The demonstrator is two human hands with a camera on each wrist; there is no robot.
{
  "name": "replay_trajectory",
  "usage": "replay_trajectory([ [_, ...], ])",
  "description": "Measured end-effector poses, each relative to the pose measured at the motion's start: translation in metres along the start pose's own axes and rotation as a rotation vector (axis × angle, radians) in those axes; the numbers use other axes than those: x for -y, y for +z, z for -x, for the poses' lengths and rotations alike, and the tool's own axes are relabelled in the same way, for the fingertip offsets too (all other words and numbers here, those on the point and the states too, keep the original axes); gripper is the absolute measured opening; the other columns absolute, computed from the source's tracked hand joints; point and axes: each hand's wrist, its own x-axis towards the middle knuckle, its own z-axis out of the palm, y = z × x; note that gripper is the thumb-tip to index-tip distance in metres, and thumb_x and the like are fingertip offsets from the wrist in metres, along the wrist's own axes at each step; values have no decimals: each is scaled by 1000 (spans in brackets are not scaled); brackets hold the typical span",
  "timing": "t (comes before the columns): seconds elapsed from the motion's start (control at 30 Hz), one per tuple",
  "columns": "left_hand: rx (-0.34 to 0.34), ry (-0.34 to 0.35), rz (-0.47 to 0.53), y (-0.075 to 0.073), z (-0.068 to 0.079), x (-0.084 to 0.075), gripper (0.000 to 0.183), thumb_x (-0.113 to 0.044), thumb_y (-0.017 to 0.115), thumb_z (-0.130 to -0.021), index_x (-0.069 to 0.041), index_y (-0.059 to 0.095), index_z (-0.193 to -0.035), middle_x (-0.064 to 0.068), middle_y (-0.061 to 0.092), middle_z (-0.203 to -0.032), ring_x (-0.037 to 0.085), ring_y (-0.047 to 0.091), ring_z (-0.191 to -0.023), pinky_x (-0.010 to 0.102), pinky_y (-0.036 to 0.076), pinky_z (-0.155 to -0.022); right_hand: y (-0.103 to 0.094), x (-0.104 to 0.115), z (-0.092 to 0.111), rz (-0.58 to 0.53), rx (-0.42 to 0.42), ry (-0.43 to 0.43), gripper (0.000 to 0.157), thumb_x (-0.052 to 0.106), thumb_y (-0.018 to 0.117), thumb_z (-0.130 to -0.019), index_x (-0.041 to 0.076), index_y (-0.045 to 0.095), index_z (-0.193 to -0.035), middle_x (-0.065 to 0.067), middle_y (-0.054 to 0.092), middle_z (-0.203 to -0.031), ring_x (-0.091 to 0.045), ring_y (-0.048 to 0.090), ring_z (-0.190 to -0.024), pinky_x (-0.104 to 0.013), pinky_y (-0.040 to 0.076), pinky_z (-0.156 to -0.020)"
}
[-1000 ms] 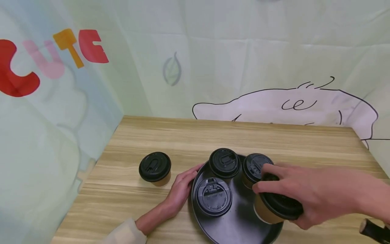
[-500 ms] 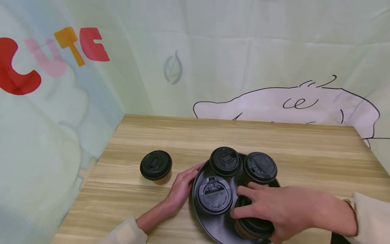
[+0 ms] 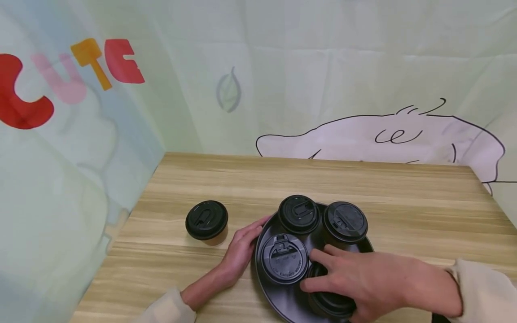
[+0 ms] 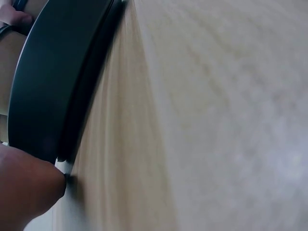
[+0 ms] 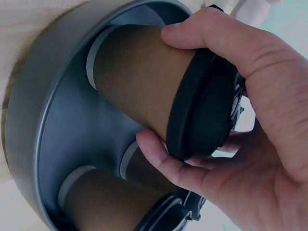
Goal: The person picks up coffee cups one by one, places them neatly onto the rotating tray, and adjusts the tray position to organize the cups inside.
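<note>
My right hand [image 3: 359,278] grips a brown paper coffee cup [image 5: 139,72] from above, fingers and thumb around its black lid [image 3: 331,305]. The cup stands inside a round black tray [image 3: 278,300], at its near right. My left hand [image 3: 240,251] rests against the tray's left outer wall with its fingers extended along it. In the left wrist view, a fingertip [image 4: 29,185] touches the tray's side [image 4: 48,82]. The tray also bears a back-left cup [image 3: 299,213], a back-right cup [image 3: 345,222] and a left cup [image 3: 284,258], all with black lids.
Another lidded coffee cup [image 3: 207,220] stands on the wooden table [image 3: 226,179], left of the tray. A printed cloth backdrop [image 3: 282,80] rises behind the table and along its left side. A small black object [image 3: 440,318] shows under the right sleeve.
My right hand has moved left and toward me, bringing the gripped cup from the tray's right edge, where it was tilted, down into the tray. The left hand has stayed at the rim.
</note>
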Motion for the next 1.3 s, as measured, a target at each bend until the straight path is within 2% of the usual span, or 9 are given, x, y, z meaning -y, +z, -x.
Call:
replay_trajectory([
  [0.2,6,-17,-1,-1,0,-1,49,-16,36,-111,3,42,-155,17,39,-162,27,32,-152,32,31,-120,8,3,-3,-64,-11,36,80,49,87,-80,50,44,-148,-3,46,-139,-44,57,-122,-40,61,-73],
  [0.33,6,-22,-2,-1,0,-1,49,-16,36,-111,3,42,-155,17,39,-163,27,32,-152,31,31,-120,7,3,-3,-148,60,103,79,62,81,-82,57,40,-149,-8,43,-150,-41,52,-132,-44,62,-77],
  [0.43,2,-24,0,-1,0,-1,48,-15,36,-111,3,42,-155,18,38,-163,28,31,-152,31,31,-120,6,2,-3,-184,89,123,78,68,76,-81,61,38,-149,-9,41,-154,-39,49,-134,-46,62,-76],
  [0.6,0,-23,-4,0,1,-1,48,-15,36,-111,2,42,-156,18,37,-163,28,31,-152,31,31,-120,3,2,0,-129,32,69,76,72,71,-83,62,35,-150,-5,43,-146,-32,52,-126,-41,61,-72],
  [0.7,4,-20,-10,0,1,-2,48,-16,36,-111,2,42,-156,18,38,-163,28,31,-152,31,31,-120,0,2,5,-74,-28,33,77,70,71,-85,61,34,-151,-1,44,-139,-28,52,-121,-36,59,-73],
  [0.8,9,-15,-8,0,1,-2,48,-16,36,-111,3,41,-156,18,38,-163,28,31,-152,31,31,-120,-7,2,10,-84,-57,31,79,66,75,-84,60,34,-152,2,44,-134,-25,51,-120,-34,57,-74],
  [0.93,11,-10,-2,0,1,-2,48,-15,36,-111,3,41,-156,18,37,-163,28,31,-152,31,30,-120,-13,-1,13,-117,-42,25,83,56,84,-82,58,37,-151,4,44,-132,-20,52,-118,-31,57,-74],
  [1.03,8,-9,-2,-1,1,-1,48,-15,35,-111,3,41,-156,18,37,-163,28,31,-152,31,31,-120,-12,-2,12,-96,-33,-4,85,48,87,-82,55,39,-152,2,46,-131,-18,53,-116,-30,57,-76],
  [1.3,10,-7,1,-1,0,-1,48,-15,35,-111,4,42,-155,18,39,-162,28,31,-152,30,31,-120,-8,-2,9,-50,-74,-94,82,49,84,-84,48,40,-153,-1,47,-129,-15,54,-111,-30,56,-82],
])
